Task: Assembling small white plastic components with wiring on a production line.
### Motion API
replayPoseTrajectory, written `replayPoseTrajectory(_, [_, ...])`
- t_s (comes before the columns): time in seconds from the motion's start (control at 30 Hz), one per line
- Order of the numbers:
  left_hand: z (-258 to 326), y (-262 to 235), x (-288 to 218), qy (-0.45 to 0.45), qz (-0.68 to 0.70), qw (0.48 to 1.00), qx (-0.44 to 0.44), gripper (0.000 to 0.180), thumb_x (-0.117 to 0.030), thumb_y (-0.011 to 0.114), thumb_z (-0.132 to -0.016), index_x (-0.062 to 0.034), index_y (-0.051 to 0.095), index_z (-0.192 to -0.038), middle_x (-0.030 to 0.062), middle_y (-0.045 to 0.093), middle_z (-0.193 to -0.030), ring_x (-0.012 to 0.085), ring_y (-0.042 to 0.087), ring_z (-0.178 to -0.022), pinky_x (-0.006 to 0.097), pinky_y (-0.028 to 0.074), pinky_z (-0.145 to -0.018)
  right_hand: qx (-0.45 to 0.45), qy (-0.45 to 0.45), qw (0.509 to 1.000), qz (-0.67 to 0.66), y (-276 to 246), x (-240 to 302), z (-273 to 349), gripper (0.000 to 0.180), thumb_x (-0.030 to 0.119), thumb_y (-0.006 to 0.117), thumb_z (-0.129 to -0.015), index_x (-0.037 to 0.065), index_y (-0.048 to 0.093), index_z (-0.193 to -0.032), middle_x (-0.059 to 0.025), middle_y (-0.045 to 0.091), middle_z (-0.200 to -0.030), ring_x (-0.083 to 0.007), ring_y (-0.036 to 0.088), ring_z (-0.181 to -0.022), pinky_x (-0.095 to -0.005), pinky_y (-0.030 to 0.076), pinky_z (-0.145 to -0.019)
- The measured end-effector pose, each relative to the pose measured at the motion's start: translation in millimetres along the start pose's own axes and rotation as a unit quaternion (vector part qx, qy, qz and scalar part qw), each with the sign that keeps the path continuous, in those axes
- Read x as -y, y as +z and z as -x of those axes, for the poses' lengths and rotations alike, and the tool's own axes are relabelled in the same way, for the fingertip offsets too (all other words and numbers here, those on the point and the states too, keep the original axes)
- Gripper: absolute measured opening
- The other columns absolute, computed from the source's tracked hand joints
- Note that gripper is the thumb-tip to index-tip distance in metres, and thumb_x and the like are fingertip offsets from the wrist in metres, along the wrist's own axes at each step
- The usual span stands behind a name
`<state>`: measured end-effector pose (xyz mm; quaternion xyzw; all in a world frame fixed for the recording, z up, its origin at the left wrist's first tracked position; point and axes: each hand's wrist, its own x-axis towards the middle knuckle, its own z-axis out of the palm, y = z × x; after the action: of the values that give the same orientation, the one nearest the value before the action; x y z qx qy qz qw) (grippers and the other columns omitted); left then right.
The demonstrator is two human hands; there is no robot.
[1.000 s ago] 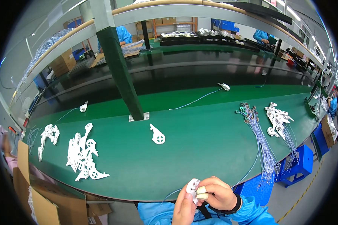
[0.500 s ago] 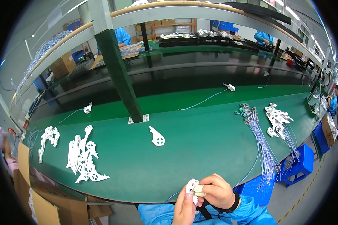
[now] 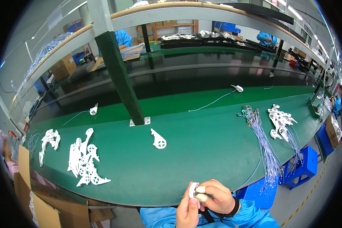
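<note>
So both hands are bunched up at the near edge of the green bench (image 3: 201, 167). Left hand (image 3: 187, 212) and right hand (image 3: 217, 197) are pinching a small white plastic part (image 3: 193, 189) between the fingers, right thumb pressed on it. One loose white piece (image 3: 158, 139) sits mid-bench, and a bundle of thin blue wires (image 3: 263, 146) hangs off the right side.

This is a factory assembly hall: a long green-topped workbench (image 3: 201, 152) carries heaps of identical white flat plastic parts (image 3: 83, 159) and a bundle of thin blue-grey wires (image 3: 266, 152), while blue-coated workers (image 3: 123, 38) sit at parallel benches behind.
</note>
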<state>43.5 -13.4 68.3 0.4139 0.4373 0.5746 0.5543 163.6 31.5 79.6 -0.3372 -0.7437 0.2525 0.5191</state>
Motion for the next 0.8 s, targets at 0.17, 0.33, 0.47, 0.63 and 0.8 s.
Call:
replayPoseTrajectory(0.17, [1,0,4,0.017,-0.015,1.000,-0.006,0.044,-0.025,0.037,-0.099,0.0030,0.036,-0.133,0.0010,0.052,-0.077,0.0047,0.045,-0.060,0.018,0.038,-0.053,-0.030,0.032,0.999,-0.022,8,-1,5,0.026,-0.002,0.068,-0.075,0.001,0.059,-0.099,-0.0116,0.062,-0.090,-0.0235,0.061,-0.073,-0.0305,0.049,-0.063])
replayPoseTrajectory(0.33, [1,3,1,-0.014,0.040,0.999,-0.014,0.043,-0.025,0.035,-0.099,0.0024,0.038,-0.132,0.0001,0.049,-0.068,0.0043,0.042,-0.051,0.018,0.034,-0.046,-0.039,-0.009,0.999,0.036,10,-3,0,0.026,-0.005,0.069,-0.070,0.000,0.060,-0.094,-0.0115,0.062,-0.088,-0.0241,0.061,-0.071,-0.0305,0.049,-0.060])
replayPoseTrajectory(0.47, [-2,1,4,-0.017,0.035,0.999,-0.015,0.041,-0.023,0.037,-0.098,0.0016,0.039,-0.131,0.0024,0.052,-0.071,0.0051,0.043,-0.052,0.019,0.034,-0.045,-0.039,-0.042,0.993,0.099,13,-4,-2,0.029,-0.007,0.068,-0.063,0.000,0.060,-0.089,-0.0115,0.062,-0.083,-0.0257,0.060,-0.068,-0.0312,0.048,-0.058])
replayPoseTrajectory(0.63, [-3,-2,9,-0.014,0.025,0.999,-0.022,0.040,-0.021,0.039,-0.097,0.0007,0.040,-0.131,0.0053,0.054,-0.075,0.0060,0.044,-0.052,0.020,0.034,-0.045,-0.027,-0.044,0.993,0.102,14,-6,-1,0.028,-0.007,0.068,-0.062,0.000,0.059,-0.088,-0.0117,0.062,-0.081,-0.0264,0.059,-0.066,-0.0317,0.048,-0.057])
replayPoseTrajectory(0.8, [-4,-4,12,0.004,-0.005,1.000,-0.029,0.038,-0.020,0.040,-0.097,0.0003,0.041,-0.129,0.0057,0.055,-0.074,0.0061,0.044,-0.051,0.020,0.034,-0.044,0.005,-0.081,0.988,0.131,9,-1,-8,0.029,-0.008,0.065,-0.062,0.000,0.059,-0.090,-0.0123,0.062,-0.084,-0.0266,0.058,-0.066,-0.0320,0.047,-0.057])
